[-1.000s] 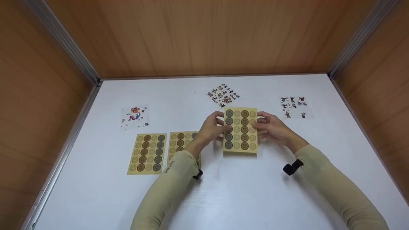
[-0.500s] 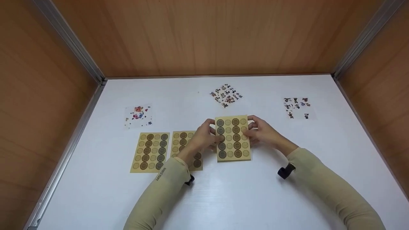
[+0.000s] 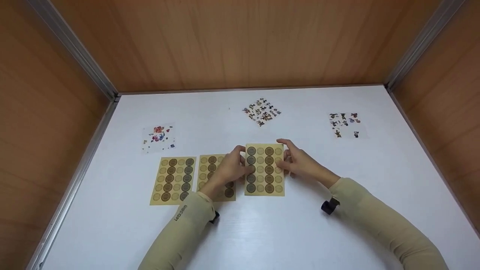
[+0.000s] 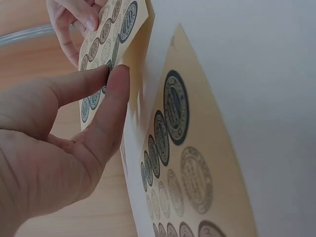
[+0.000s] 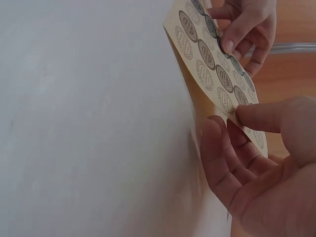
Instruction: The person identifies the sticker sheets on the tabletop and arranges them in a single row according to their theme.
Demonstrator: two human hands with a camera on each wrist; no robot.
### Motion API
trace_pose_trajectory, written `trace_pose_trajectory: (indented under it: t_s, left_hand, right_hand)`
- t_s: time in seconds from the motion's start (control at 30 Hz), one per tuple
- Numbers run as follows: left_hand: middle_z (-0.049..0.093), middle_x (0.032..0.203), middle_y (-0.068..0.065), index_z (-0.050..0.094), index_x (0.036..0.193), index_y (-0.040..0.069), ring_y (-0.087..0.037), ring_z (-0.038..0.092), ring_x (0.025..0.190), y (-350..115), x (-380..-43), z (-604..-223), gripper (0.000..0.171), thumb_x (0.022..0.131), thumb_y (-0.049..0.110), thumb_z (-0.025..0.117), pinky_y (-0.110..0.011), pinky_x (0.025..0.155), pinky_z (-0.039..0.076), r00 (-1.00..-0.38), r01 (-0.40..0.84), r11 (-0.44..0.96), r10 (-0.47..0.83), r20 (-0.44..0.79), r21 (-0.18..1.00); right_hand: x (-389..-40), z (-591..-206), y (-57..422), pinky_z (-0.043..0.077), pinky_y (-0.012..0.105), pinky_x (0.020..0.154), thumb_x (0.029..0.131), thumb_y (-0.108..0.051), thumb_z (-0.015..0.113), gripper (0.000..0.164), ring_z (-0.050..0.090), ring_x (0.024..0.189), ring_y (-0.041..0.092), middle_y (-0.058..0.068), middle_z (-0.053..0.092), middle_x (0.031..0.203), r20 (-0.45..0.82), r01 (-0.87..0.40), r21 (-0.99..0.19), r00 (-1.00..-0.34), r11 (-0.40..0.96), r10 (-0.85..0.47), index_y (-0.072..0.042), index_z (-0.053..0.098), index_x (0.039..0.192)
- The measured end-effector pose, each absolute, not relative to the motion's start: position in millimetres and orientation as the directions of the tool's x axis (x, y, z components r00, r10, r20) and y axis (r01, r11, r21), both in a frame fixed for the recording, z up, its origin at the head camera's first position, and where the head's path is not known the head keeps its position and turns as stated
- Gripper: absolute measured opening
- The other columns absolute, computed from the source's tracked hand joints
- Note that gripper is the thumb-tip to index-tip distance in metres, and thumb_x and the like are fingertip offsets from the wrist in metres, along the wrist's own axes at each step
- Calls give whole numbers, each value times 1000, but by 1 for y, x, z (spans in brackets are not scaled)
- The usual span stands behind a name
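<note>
A tan sheet of round stickers (image 3: 264,179), with dark and pale columns of printed circles, is held between both hands close over the table. My left hand (image 3: 231,167) pinches its left edge, thumb on the printed face and fingers behind. At the opposite edge my right hand (image 3: 303,163) grips it the same way, its index finger stretched out past the upper corner. The right wrist view shows the sheet (image 5: 207,54) raised at a slant off the white surface. Just left lies a second sticker sheet (image 3: 204,159), partly hidden by my left hand and wrist.
Another sticker sheet (image 3: 176,180) lies flat at the far left of the row. Farther back on the white table (image 3: 300,232) are three clear sheets with small colourful pictures: a left one (image 3: 158,138), a middle one (image 3: 261,111) and a right one (image 3: 347,125). Wooden walls (image 3: 240,45) enclose the table.
Both hands have brought the held sticker sheet leftward and toward the person, beside the second sheet. My right index finger has stretched out from the edge. The sheets on the table stay put.
</note>
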State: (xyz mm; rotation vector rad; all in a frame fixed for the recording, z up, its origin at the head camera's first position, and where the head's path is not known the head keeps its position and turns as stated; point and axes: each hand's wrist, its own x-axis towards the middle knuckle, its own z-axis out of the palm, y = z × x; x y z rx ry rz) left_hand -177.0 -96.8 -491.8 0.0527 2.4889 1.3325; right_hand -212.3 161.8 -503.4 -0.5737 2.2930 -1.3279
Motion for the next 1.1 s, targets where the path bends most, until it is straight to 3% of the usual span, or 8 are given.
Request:
trace_pose_trajectory:
  t_s: [0.27, 0.57, 0.97, 1.1]
  left_hand:
    - [62, 90, -6, 39, 150, 3, -15, 59, 70, -99, -169, -492, 75, 87, 9, 80, -27, 58, 51, -963, -105, 617, 134, -235, 780]
    - [60, 93, -6, 36, 153, 3, -17, 58, 76, -96, -168, -493, 80, 87, 9, 80, -30, 64, 53, -967, -108, 665, 102, -232, 739]
    - [62, 90, -7, 33, 154, 0, -16, 58, 73, -96, -164, -492, 83, 87, 7, 81, -29, 59, 51, -980, -47, 721, 101, -172, 691]
    - [65, 92, -10, 31, 154, -3, -17, 62, 77, -95, -161, -492, 86, 85, 6, 82, -31, 66, 56, -983, -27, 742, 103, -153, 670]
  right_hand:
    - [-211, -503, 152, 55, 34, 73, 99, -11, 65, 68, 67, 76, 13, 1, 69, 92, -52, -359, -757, -800, 547, -598, -8, 28, 156]
    - [-209, -504, 149, 55, 37, 79, 97, -9, 66, 69, 65, 80, 13, 1, 70, 93, -27, -400, -718, -801, 570, -598, -8, 31, 156]
    - [-206, -506, 145, 54, 37, 77, 95, -15, 71, 76, 61, 81, 15, -1, 64, 92, -17, -442, -647, -806, 621, -591, -15, 29, 158]
    - [-205, -507, 147, 55, 38, 82, 93, -19, 75, 82, 64, 88, 15, 0, 66, 100, -17, -459, -634, -797, 623, -604, -17, 27, 159]
